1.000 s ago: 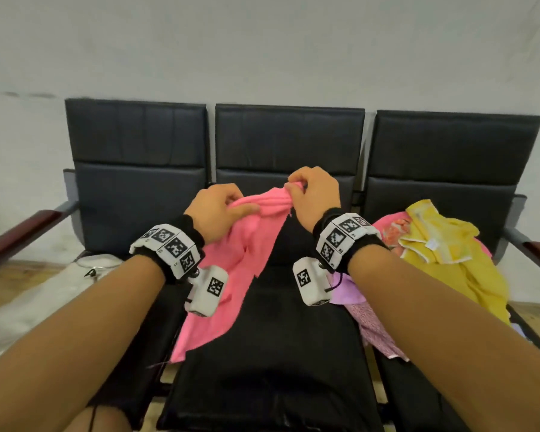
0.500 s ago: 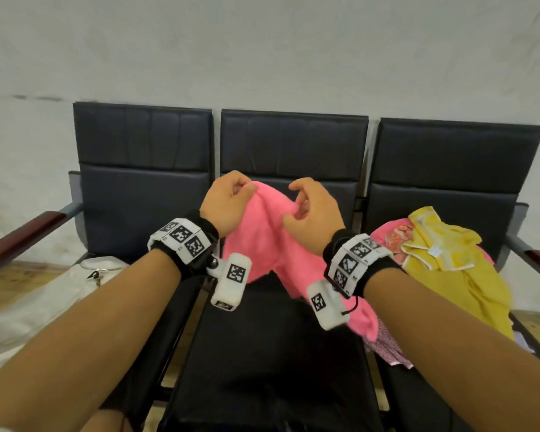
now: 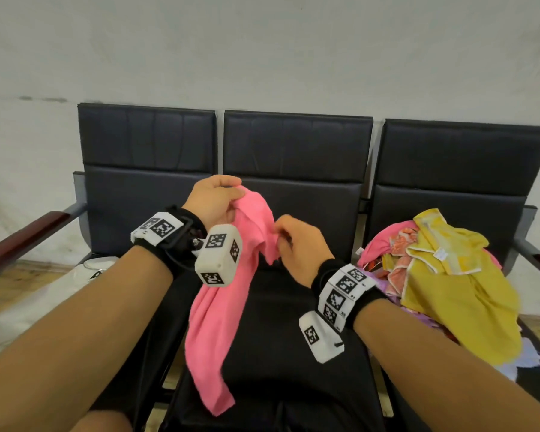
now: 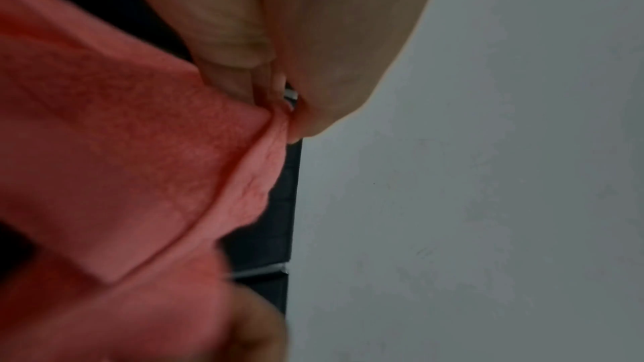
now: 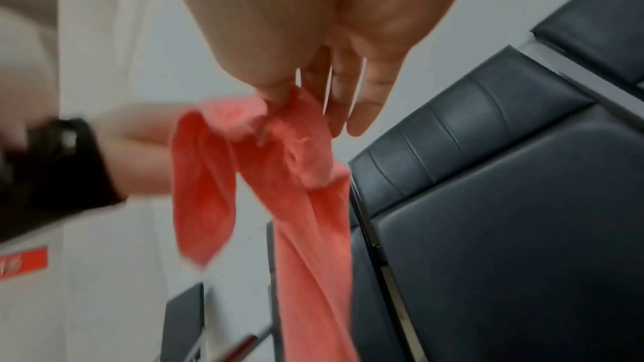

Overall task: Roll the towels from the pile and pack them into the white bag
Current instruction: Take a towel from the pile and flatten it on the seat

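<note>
A pink towel [image 3: 222, 310] hangs in the air above the middle black seat [image 3: 287, 363]. My left hand [image 3: 214, 199] pinches its top corner, seen close up in the left wrist view, where the towel [image 4: 115, 164] bunches under my thumb and fingers. My right hand [image 3: 296, 244] pinches the towel's right edge lower down; in the right wrist view thumb and forefinger nip the towel [image 5: 296, 147] while the other fingers [image 5: 362, 109] stay straight. The pile of towels [image 3: 449, 282], yellow on top, lies on the right seat. The white bag [image 3: 44, 294] lies on the floor at the left.
Three black padded seats with backrests [image 3: 296, 145] stand in a row against a white wall. Brown armrests [image 3: 22, 241] flank the row on both ends. The floor beside the seats is wooden.
The right hand has dropped lower along the towel's edge and the left has risen. The towel now hangs long on the left side instead of draping to the right.
</note>
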### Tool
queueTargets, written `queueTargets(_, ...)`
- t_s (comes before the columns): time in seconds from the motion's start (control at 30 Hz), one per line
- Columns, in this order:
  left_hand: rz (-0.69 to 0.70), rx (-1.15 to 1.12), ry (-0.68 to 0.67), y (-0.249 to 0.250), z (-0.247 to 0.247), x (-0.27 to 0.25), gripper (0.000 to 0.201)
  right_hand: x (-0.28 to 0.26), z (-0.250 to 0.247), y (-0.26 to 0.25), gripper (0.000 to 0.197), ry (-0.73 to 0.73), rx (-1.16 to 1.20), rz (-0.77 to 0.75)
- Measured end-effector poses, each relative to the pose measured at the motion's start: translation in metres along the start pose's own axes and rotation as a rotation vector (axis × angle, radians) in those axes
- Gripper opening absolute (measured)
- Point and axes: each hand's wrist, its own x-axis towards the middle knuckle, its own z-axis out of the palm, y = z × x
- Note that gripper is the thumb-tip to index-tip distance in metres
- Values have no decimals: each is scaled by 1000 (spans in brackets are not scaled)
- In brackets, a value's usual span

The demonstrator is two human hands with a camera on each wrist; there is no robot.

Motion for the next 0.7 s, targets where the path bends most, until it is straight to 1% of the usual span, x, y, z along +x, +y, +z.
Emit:
queueTargets(0.07,33,80,68,-1,-9,-2,16,10,-7,-2,11,62,116,85)
queueTargets(0.1,31,97,80,-1,-13,-3,14,15,-12,-3,13,99,158,99)
queueTargets(0.13,3,97,64,0,-16,-8,11,20,-17,-4,15,129,174,98)
queueTargets(0.2,-102,145,-30,2,-15,-19,6,28,-24,-7,16,159,189,67)
queueTargets(0.23,-137,239,-79,1,-15,-21,13,31,-27,-9,15,161,193,50)
queueTargets(0.27,-135,350,-122,-1,-14,-23,26,33,-28,-10,15,162,199,40)
queueTargets(0.33,-59,483,-189,-6,-9,-27,50,36,-28,-14,15,167,215,39)
queueTargets(0.37,-17,502,-226,-7,-6,-29,58,36,-27,-16,15,175,225,39)
queueTargets(0.4,26,498,-278,-9,-1,-32,59,37,-26,-17,16,178,233,31)
queueTargets(0.5,222,466,-446,-16,7,-37,45,35,-26,-19,16,109,216,-10)
queueTargets(0.53,281,460,-465,-19,9,-36,39,35,-27,-18,18,81,195,-17)
queueTargets(0.57,328,471,-451,-20,10,-35,29,34,-30,-16,21,69,170,-20)
queueTargets(0.63,409,493,-371,-21,11,-33,12,31,-36,-11,29,83,142,-13)
queueTargets(0.7,458,493,-324,-19,12,-31,13,26,-41,-6,39,90,164,4)
